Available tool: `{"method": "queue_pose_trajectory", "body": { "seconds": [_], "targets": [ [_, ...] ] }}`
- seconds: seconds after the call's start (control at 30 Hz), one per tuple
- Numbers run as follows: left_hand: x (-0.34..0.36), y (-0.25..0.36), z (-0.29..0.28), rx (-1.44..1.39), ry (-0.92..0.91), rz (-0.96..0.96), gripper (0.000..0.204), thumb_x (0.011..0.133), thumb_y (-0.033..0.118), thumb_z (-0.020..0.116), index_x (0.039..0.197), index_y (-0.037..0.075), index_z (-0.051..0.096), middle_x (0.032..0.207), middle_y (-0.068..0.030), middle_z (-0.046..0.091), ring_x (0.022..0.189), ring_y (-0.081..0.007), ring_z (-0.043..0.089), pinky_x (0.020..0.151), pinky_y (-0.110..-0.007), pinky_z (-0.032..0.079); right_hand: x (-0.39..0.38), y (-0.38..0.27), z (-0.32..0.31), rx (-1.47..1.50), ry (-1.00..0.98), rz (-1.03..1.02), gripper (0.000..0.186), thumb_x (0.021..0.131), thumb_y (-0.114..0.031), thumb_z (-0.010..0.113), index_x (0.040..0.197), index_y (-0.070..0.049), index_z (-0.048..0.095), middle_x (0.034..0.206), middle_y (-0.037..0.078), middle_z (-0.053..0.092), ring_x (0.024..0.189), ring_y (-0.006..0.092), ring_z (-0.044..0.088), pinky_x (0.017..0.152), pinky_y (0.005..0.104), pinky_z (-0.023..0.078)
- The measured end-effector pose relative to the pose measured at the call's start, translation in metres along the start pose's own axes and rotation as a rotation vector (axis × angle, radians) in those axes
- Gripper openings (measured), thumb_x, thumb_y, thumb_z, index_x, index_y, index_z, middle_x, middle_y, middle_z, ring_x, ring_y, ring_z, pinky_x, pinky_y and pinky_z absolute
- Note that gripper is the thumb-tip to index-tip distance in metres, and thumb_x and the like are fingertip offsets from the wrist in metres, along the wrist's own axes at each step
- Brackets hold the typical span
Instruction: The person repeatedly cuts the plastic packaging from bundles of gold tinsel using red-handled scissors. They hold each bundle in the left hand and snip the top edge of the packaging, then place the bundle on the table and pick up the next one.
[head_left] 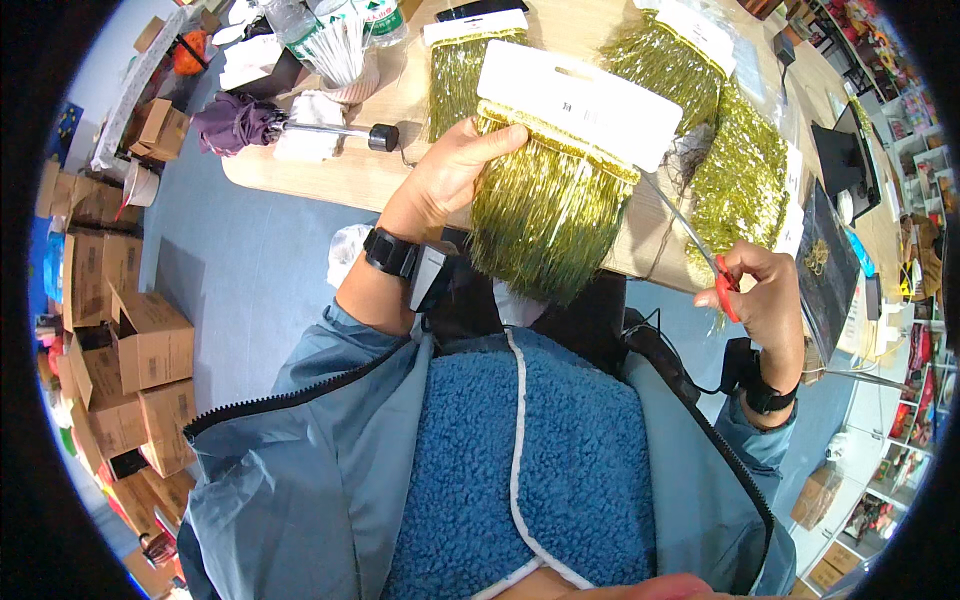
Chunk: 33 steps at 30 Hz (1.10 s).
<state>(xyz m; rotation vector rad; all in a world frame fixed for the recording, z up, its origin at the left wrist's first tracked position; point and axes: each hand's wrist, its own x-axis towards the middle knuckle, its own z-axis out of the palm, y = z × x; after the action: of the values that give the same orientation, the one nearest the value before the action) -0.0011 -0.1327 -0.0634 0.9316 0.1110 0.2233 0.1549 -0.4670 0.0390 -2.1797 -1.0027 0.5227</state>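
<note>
My left hand (455, 170) grips a gold-green tinsel fringe (545, 215) by its braided top, with the thumb on the front just below its white header card (575, 100). My right hand (760, 295) holds red-handled scissors (729, 285), whose long metal blades reach up-left toward the card's lower right corner; their tips are hard to make out there. Other carded tinsel bundles lie on the table behind and to the right: one (460, 85) at the back, one (650, 60) at upper right, another (740, 175) beside my right hand.
The wooden table (320, 180) also carries a folded purple umbrella (240, 125), a cup of white sticks (340, 65), bottles (380, 22), a dark mat (825, 280) and a black monitor (840, 160). Cardboard boxes (155, 340) are piled at left; shelves (895, 470) line the right.
</note>
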Motion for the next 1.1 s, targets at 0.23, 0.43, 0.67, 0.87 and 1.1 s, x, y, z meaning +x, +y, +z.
{"method": "queue_pose_trajectory", "body": {
  "seconds": [0.23, 0.43, 0.67, 0.87, 1.1],
  "targets": [
    [-0.0005, 0.0008, 0.0042, 0.013, -0.001, 0.032, 0.045, 0.096, 0.015, 0.071, 0.136, -0.001, 0.058, 0.128, -0.0117, 0.068, 0.116, -0.0213, 0.067, 0.1, -0.035, 0.055, 0.0007, -0.0011, -0.0034, -0.013, 0.014, 0.025, 0.032, 0.066, 0.001, 0.091, 0.069, 0.0, 0.058, 0.06, 0.0, 0.053, 0.059, 0.0067, 0.048, 0.054, 0.0242, 0.039],
    [0.0, -0.001, -0.0008, 0.035, -0.015, 0.016, 0.047, 0.1, 0.017, 0.065, 0.141, 0.0, 0.052, 0.133, -0.0115, 0.065, 0.119, -0.0211, 0.064, 0.103, -0.037, 0.053, 0.0001, 0.0023, -0.0035, -0.056, 0.042, 0.0, 0.034, 0.067, 0.001, 0.09, 0.068, 0.0, 0.057, 0.059, 0.001, 0.052, 0.058, 0.0073, 0.048, 0.053, 0.0249, 0.039],
    [0.0005, 0.0, -0.0032, 0.061, -0.019, 0.033, 0.048, 0.099, 0.019, 0.067, 0.141, 0.0, 0.052, 0.132, -0.0115, 0.065, 0.119, -0.0212, 0.064, 0.102, -0.037, 0.054, 0.0008, 0.0006, -0.0057, -0.083, 0.03, 0.001, 0.041, 0.063, -0.007, 0.095, 0.068, 0.0, 0.055, 0.06, 0.001, 0.053, 0.058, 0.0087, 0.048, 0.054, 0.0256, 0.041],
    [-0.0004, 0.0016, -0.0009, 0.096, 0.002, 0.037, 0.048, 0.099, 0.018, 0.068, 0.14, -0.001, 0.053, 0.132, -0.0121, 0.065, 0.118, -0.0217, 0.065, 0.101, -0.036, 0.054, 0.0007, 0.0015, -0.0057, -0.112, 0.041, -0.031, 0.044, 0.062, -0.009, 0.096, 0.068, -0.001, 0.054, 0.06, 0.001, 0.051, 0.058, 0.0091, 0.047, 0.054, 0.0261, 0.039],
    [0.0, 0.0018, -0.0004, 0.12, 0.008, 0.052, 0.048, 0.098, 0.018, 0.069, 0.139, -0.001, 0.054, 0.131, -0.0122, 0.065, 0.118, -0.0219, 0.065, 0.101, -0.036, 0.054, 0.0008, -0.0004, -0.0097, -0.134, 0.03, -0.011, 0.044, 0.06, -0.013, 0.097, 0.068, 0.0, 0.056, 0.059, 0.002, 0.052, 0.057, 0.0098, 0.046, 0.054, 0.0271, 0.038]
  ]
}}
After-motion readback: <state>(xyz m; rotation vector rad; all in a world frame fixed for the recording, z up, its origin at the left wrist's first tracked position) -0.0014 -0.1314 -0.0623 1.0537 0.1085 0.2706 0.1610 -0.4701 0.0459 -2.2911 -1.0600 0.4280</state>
